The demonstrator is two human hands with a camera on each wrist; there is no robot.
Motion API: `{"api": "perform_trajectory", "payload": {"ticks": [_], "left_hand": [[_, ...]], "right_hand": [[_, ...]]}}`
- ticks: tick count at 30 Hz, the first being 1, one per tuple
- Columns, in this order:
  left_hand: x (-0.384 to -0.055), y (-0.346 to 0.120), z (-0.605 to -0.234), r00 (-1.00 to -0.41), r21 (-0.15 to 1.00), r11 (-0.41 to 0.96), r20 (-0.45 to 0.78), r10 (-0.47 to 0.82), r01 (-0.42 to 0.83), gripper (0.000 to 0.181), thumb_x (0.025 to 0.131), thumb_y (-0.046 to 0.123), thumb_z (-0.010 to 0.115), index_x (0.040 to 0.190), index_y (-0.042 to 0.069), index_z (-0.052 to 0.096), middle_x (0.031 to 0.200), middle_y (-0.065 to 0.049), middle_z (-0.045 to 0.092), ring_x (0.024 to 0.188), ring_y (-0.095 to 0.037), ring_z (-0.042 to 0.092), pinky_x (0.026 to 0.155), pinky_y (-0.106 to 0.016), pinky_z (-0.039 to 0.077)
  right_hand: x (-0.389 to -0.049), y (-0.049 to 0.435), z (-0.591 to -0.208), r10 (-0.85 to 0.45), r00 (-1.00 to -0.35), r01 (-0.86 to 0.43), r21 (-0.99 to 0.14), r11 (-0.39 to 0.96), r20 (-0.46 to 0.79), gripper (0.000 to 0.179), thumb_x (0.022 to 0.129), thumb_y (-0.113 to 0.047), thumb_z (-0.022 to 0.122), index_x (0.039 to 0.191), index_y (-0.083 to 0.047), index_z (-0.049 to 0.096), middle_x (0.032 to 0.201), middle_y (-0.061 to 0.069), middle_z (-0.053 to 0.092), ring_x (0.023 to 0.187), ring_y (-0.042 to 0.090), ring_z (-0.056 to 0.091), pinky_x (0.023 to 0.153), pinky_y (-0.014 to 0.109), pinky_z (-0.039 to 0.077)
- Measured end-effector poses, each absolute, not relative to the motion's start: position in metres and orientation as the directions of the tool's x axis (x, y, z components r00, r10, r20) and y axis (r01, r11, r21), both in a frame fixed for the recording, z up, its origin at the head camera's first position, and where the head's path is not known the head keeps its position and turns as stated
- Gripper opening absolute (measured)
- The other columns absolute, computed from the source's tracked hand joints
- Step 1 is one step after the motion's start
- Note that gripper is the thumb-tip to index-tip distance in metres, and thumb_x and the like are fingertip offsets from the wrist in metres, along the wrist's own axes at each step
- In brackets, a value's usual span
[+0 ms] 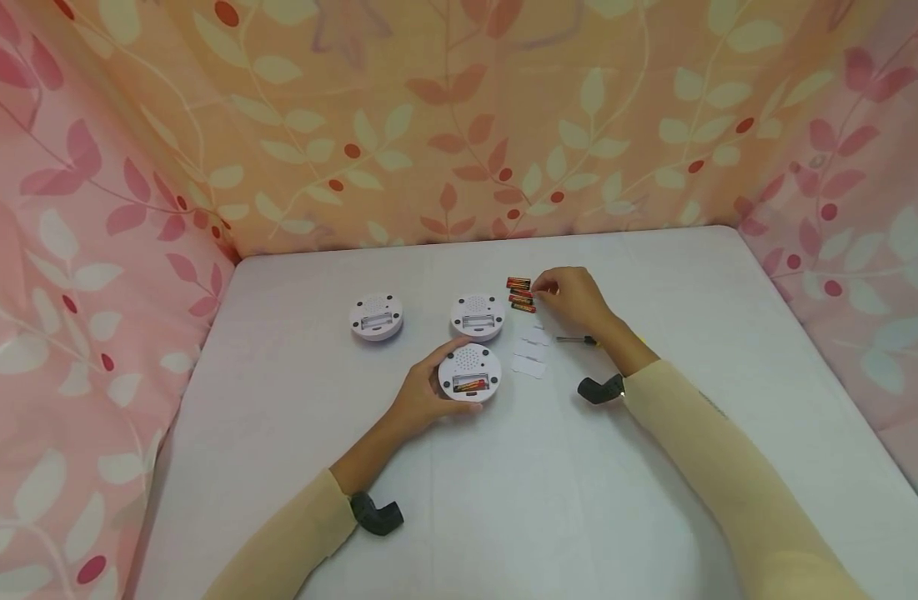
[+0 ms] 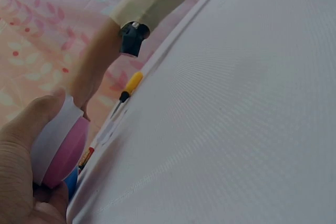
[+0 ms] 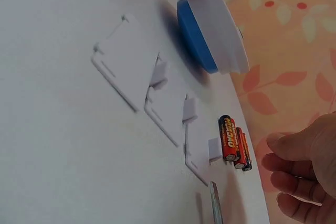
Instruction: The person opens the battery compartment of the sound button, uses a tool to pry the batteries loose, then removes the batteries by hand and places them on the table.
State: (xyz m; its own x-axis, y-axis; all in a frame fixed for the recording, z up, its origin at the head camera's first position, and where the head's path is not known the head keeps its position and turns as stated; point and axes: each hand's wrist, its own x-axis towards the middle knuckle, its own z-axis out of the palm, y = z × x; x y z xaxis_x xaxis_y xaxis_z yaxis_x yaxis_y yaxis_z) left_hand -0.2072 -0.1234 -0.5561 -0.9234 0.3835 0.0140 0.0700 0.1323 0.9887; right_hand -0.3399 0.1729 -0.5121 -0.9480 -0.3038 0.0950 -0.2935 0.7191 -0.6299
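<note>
My left hand (image 1: 421, 392) grips a round white device (image 1: 469, 360) by its sides, its perforated base turned up. Red-and-black batteries (image 1: 469, 386) lie in its uncovered compartment; the left wrist view shows the device's pink side (image 2: 68, 153). Off to the right, my right hand (image 1: 574, 296) hovers beside a small group of batteries (image 1: 520, 296). In the right wrist view its fingers (image 3: 294, 182) are loosely bent, with a gap to the batteries (image 3: 229, 137) and nothing visible between them.
Two similar white devices (image 1: 377, 317) (image 1: 477, 317) lie base up with bare compartments; one has a blue side (image 3: 194, 35). White battery covers (image 3: 118, 61) lie in a row near the batteries. A yellow-handled screwdriver (image 2: 132, 85) lies beside them, under the right forearm in the head view.
</note>
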Motion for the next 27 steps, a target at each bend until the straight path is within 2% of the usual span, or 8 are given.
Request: {"api": "perform_trajectory", "payload": {"ticks": [9,14,19,27], "left_hand": [[-0.206,-0.125,-0.556,-0.922,0.986,0.133,0.042,0.385,0.100,0.097,0.069,0.017,0.096,0.152,0.030,0.047,0.150,0.009,0.048,0.136,-0.015,0.047,0.113,-0.030,0.041],[-0.206,-0.125,-0.556,-0.923,0.986,0.133,0.043,0.383,0.101,0.098,0.069,0.016,0.096,0.152,0.031,0.047,0.151,0.009,0.048,0.137,-0.015,0.047,0.112,-0.030,0.042],[-0.205,-0.125,-0.556,-0.923,0.985,0.137,0.048,0.383,0.108,0.099,0.069,0.017,0.096,0.152,0.031,0.046,0.149,0.009,0.049,0.134,-0.015,0.050,0.110,-0.030,0.044],[-0.207,-0.125,-0.557,-0.919,0.980,0.142,0.074,0.387,0.139,0.100,0.068,0.015,0.096,0.153,0.027,0.045,0.150,0.006,0.049,0.133,-0.018,0.050,0.106,-0.025,0.046]], "right_hand": [[-0.299,0.167,-0.497,-0.341,-0.927,-0.356,-0.659,0.663,0.158,0.009,0.093,-0.010,0.074,0.101,-0.008,0.079,0.087,0.003,0.072,0.079,0.021,0.057,0.069,0.033,0.045],[-0.272,0.158,-0.490,-0.403,-0.887,-0.439,-0.687,0.579,0.227,0.011,0.091,-0.012,0.077,0.101,-0.008,0.079,0.084,-0.002,0.071,0.075,0.016,0.057,0.063,0.029,0.048],[-0.247,0.146,-0.488,-0.498,-0.830,-0.512,-0.698,0.501,0.251,0.016,0.090,-0.015,0.079,0.105,-0.011,0.079,0.085,-0.009,0.070,0.075,0.010,0.058,0.063,0.029,0.052],[-0.225,0.130,-0.492,-0.579,-0.764,-0.589,-0.676,0.444,0.285,0.017,0.089,-0.019,0.081,0.106,-0.017,0.081,0.091,-0.012,0.072,0.075,0.007,0.057,0.063,0.030,0.053]]}}
